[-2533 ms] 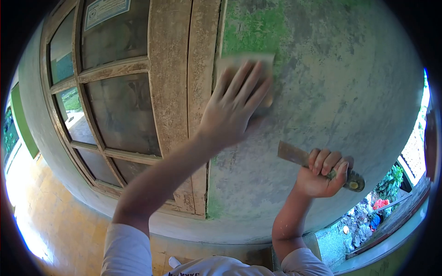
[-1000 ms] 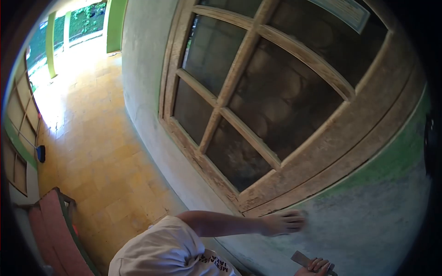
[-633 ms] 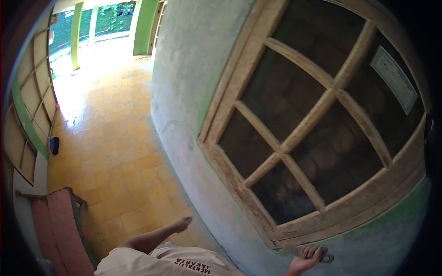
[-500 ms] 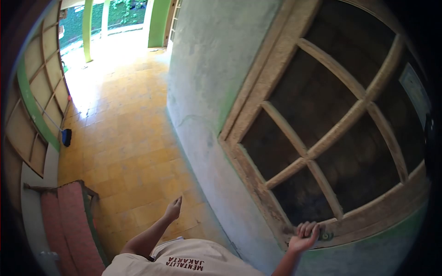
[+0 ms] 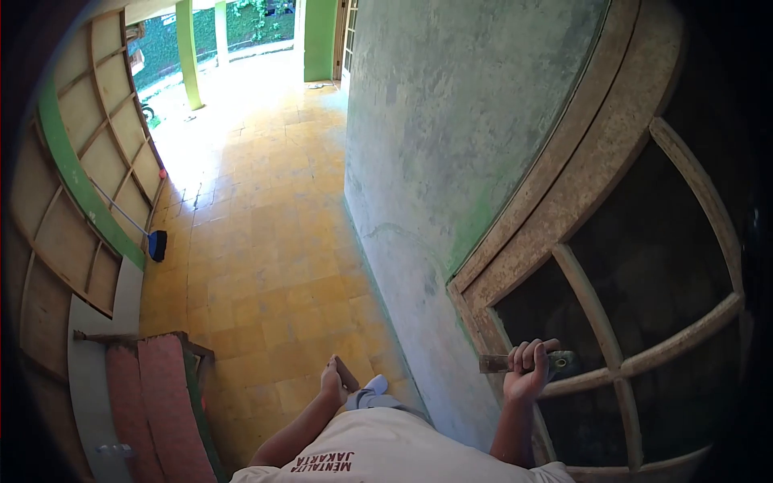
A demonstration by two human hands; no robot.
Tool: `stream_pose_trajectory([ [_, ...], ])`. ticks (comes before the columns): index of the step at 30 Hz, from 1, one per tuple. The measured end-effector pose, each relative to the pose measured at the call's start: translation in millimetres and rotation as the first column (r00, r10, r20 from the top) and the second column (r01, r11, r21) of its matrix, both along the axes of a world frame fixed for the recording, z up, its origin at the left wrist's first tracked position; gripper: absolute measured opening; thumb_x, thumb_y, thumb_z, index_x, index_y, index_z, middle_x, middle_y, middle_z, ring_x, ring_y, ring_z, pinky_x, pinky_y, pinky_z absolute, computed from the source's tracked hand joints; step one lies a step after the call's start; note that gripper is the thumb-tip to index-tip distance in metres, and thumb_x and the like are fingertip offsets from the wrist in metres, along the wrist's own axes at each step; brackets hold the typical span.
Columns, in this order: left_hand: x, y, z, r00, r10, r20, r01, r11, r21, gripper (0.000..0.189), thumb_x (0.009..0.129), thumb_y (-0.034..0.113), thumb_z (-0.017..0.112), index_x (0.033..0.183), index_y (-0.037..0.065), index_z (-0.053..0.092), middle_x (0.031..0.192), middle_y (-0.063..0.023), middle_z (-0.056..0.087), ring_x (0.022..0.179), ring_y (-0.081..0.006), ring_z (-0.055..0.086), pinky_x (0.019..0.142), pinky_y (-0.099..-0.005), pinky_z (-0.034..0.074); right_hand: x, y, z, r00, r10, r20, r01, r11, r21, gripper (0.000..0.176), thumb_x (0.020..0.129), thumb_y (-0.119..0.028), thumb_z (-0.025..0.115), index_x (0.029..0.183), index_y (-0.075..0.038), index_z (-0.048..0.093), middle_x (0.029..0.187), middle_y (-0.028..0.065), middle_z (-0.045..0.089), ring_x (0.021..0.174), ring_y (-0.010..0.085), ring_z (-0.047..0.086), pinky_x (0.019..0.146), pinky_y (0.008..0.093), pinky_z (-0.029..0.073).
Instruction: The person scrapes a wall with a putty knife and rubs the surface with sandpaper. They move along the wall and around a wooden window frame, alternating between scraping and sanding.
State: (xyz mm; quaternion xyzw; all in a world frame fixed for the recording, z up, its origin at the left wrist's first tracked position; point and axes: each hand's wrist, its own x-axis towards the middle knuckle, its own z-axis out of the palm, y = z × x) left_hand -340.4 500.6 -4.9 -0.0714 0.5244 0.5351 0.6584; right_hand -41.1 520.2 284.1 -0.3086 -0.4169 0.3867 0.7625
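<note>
My right hand (image 5: 527,374) is clenched around a scraper (image 5: 493,364), fingers (image 5: 531,354) wrapped over the handle. It is raised in front of the lower corner of the window frame (image 5: 555,201), close to one of the wooden bars; I cannot tell whether tool and wood touch. The scraper has a flat, dull brown blade that looks rusty or caked with dust and pokes out to the left of my fist. The dark, greenish butt of the handle shows on the other side. I judge it light and rigid, a thin metal blade that would flex only a little, with edges I would keep my skin away from. The handle is the place to hold it, about where I have it now, gripped all the way round so it cannot twist. The dust on it probably makes it less slippery. My left hand (image 5: 332,385) hangs by my side over the yellow floor tiles (image 5: 258,241), fingers straight and relaxed, and I can see nothing in it. The plaster wall (image 5: 411,161) beside the frame is pale and patchy with streaks of green. Off to my left are a bench with a red cushion (image 5: 153,394) and a blue brush (image 5: 157,244) leaning against the panelled partition.
</note>
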Motion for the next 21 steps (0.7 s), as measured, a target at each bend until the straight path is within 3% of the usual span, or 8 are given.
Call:
stream_pose_trajectory([
  [3, 8, 66, 35, 0.991, -0.105, 0.083, 0.103, 0.994, 0.034, 0.047, 0.096, 0.046, 0.042, 0.131, 0.016, 0.034, 0.126, -0.0113, 0.040, 0.117, -0.0336, 0.042, 0.091, -0.0681, 0.038, 3, 53, 12, 1.000, 0.016, -0.017, -0.016, 1.000, 0.017, 0.025, 0.092, -0.019, 0.053, 0.076, -0.014, 0.034, 0.055, -0.0027, 0.027, 0.044, 0.0085, 0.026, 0.041, 0.0252, 0.025],
  [10, 25, 216, 80, 0.979, -0.196, 0.056, 0.188, 0.974, 0.128, 0.043, 0.097, 0.042, 0.041, 0.129, 0.013, 0.036, 0.119, -0.0123, 0.043, 0.114, -0.0313, 0.044, 0.089, -0.0651, 0.041, -5, 131, 35, 0.999, 0.007, 0.033, -0.011, 0.992, 0.129, 0.025, 0.092, -0.019, 0.054, 0.078, -0.014, 0.034, 0.056, -0.0024, 0.028, 0.044, 0.0087, 0.027, 0.043, 0.0257, 0.026],
  [12, 45, 253, 132, 0.962, -0.197, -0.190, 0.240, 0.941, 0.237, 0.043, 0.099, 0.032, 0.037, 0.136, 0.010, 0.039, 0.133, -0.0153, 0.042, 0.124, -0.0306, 0.041, 0.103, -0.0499, 0.035, -7, 137, 30, 0.997, -0.014, 0.070, 0.004, 0.990, 0.138, 0.024, 0.092, -0.020, 0.054, 0.079, -0.013, 0.034, 0.056, -0.0022, 0.029, 0.044, 0.0088, 0.027, 0.043, 0.0258, 0.027],
  [13, 57, 277, 141, 0.955, -0.228, -0.188, 0.270, 0.931, 0.244, 0.043, 0.099, 0.032, 0.037, 0.136, 0.010, 0.039, 0.133, -0.0153, 0.042, 0.124, -0.0306, 0.041, 0.103, -0.0499, 0.035, -7, 137, 27, 0.995, -0.046, 0.084, 0.038, 0.994, 0.098, 0.024, 0.092, -0.019, 0.054, 0.079, -0.014, 0.034, 0.057, -0.0022, 0.029, 0.044, 0.0088, 0.028, 0.043, 0.0258, 0.027],
  [15, 81, 319, 156, 0.745, -0.015, -0.667, 0.536, 0.609, 0.585, 0.045, 0.098, 0.018, 0.035, 0.142, 0.009, 0.032, 0.146, -0.0167, 0.026, 0.136, -0.0293, 0.023, 0.109, -0.0397, 0.022, -5, 137, 16, 0.990, -0.123, 0.067, 0.118, 0.991, 0.068, 0.023, 0.092, -0.019, 0.054, 0.079, -0.014, 0.035, 0.057, -0.0023, 0.029, 0.044, 0.0089, 0.028, 0.043, 0.0258, 0.027],
  [16, 96, 338, 165, 0.601, 0.196, -0.775, 0.684, 0.375, 0.626, 0.048, 0.097, 0.011, 0.034, 0.145, 0.008, 0.028, 0.153, -0.0175, 0.017, 0.142, -0.0286, 0.015, 0.113, -0.0345, 0.016, -6, 137, 10, 0.985, -0.165, 0.048, 0.164, 0.986, 0.028, 0.023, 0.092, -0.019, 0.053, 0.080, -0.013, 0.035, 0.057, -0.0024, 0.029, 0.044, 0.0089, 0.028, 0.044, 0.0257, 0.028],
  [19, 140, 384, 203, 0.422, 0.420, -0.803, 0.868, 0.068, 0.492, 0.056, 0.089, 0.002, 0.044, 0.143, 0.003, 0.029, 0.152, -0.0238, 0.013, 0.141, -0.0391, 0.008, 0.113, -0.0478, 0.009, -22, 130, 2, 0.945, -0.326, 0.012, 0.326, 0.945, -0.001, 0.019, 0.092, -0.015, 0.051, 0.081, -0.014, 0.035, 0.058, -0.0026, 0.030, 0.046, 0.0085, 0.029, 0.044, 0.0254, 0.028],
  [21, 168, 409, 208, 0.415, 0.544, -0.730, 0.884, -0.049, 0.466, 0.059, 0.088, 0.012, 0.051, 0.142, 0.002, 0.029, 0.151, -0.0258, 0.012, 0.140, -0.0446, 0.005, 0.111, -0.0562, 0.004, -37, 128, -5, 0.905, -0.423, -0.039, 0.423, 0.906, -0.016, 0.017, 0.093, -0.012, 0.047, 0.082, -0.015, 0.035, 0.059, -0.0029, 0.031, 0.048, 0.0079, 0.029, 0.044, 0.0249, 0.029],
])
